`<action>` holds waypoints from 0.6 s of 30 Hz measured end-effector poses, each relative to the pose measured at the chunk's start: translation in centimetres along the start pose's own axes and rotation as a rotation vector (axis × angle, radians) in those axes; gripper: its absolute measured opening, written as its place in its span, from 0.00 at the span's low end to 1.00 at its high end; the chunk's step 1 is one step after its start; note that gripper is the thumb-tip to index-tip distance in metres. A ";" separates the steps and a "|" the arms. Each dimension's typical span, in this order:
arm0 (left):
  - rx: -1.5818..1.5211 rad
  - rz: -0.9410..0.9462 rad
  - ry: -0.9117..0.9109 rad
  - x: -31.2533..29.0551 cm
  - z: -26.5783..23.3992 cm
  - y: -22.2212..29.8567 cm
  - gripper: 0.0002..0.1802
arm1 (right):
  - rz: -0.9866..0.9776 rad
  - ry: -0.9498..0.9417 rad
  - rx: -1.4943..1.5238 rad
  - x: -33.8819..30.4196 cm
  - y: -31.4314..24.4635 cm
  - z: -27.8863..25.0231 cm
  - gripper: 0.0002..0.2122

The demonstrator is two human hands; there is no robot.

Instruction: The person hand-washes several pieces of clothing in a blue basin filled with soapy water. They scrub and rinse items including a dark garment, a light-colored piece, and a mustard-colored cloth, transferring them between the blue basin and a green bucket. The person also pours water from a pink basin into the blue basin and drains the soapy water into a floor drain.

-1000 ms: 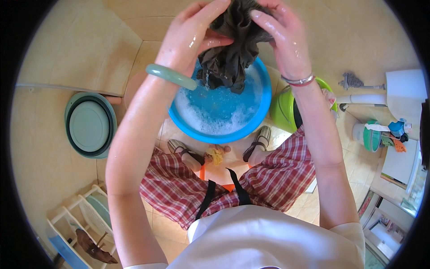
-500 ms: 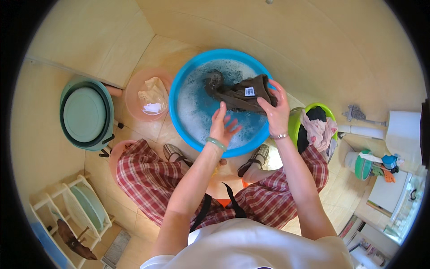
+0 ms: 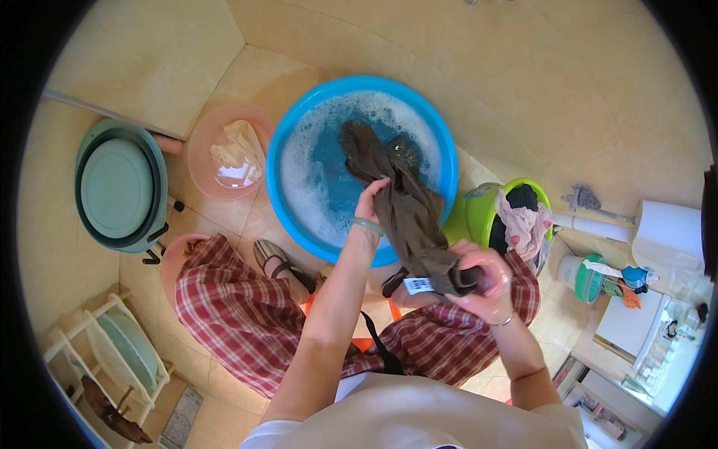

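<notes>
Brown garment (image 3: 404, 211) | limp, creased | right hand (image 3: 490, 288) gripping end | left hand (image 3: 367, 205) touching, closure unclear

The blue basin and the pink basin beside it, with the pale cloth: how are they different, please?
The blue basin looks wider; the pink basin looks smaller.
The blue basin is strongly coloured; the pink basin is pale.
The blue basin holds foamy water and part of a brown garment; the pink basin holds a pale cloth.
Both are round and contain cloth.
</notes>
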State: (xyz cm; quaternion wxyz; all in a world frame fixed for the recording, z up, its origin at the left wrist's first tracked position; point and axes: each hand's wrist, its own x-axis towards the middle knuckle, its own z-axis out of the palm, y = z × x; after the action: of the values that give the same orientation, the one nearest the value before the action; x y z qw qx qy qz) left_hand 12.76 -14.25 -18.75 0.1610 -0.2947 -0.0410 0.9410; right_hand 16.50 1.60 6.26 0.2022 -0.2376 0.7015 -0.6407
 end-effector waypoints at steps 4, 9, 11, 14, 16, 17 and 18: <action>0.029 0.017 0.357 -0.7 -0.7 -0.9 0.10 | 0.092 0.050 -0.373 1.9 -2.1 -4.9 0.22; 0.040 0.091 0.485 -4.7 -0.8 -1.1 0.14 | 0.159 0.361 -0.215 12.7 5.8 -10.0 0.20; 0.146 0.018 0.466 -6.2 2.4 -1.6 0.16 | 0.201 0.383 -0.265 14.6 13.6 -12.9 0.18; 0.057 -0.009 0.269 -6.3 2.1 -1.9 0.18 | 0.414 0.414 -0.236 14.7 22.2 -10.4 0.16; -0.045 -0.024 0.092 -5.7 2.6 -2.5 0.19 | 0.544 0.450 -0.076 13.0 27.4 -9.6 0.17; -0.082 0.002 0.038 -6.3 3.3 -2.2 0.20 | 0.585 0.446 0.090 12.2 28.4 -7.3 0.17; -0.117 0.021 -0.024 -6.8 4.3 -2.0 0.21 | 0.620 0.447 0.250 11.4 29.0 -6.0 0.17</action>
State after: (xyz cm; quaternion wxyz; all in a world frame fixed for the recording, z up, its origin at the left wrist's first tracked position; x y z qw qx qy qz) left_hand 16.10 -14.48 -11.19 0.1334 -0.2928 -0.0947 0.9421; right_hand 1.63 1.52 -21.77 0.2559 0.1571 0.6834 -0.6654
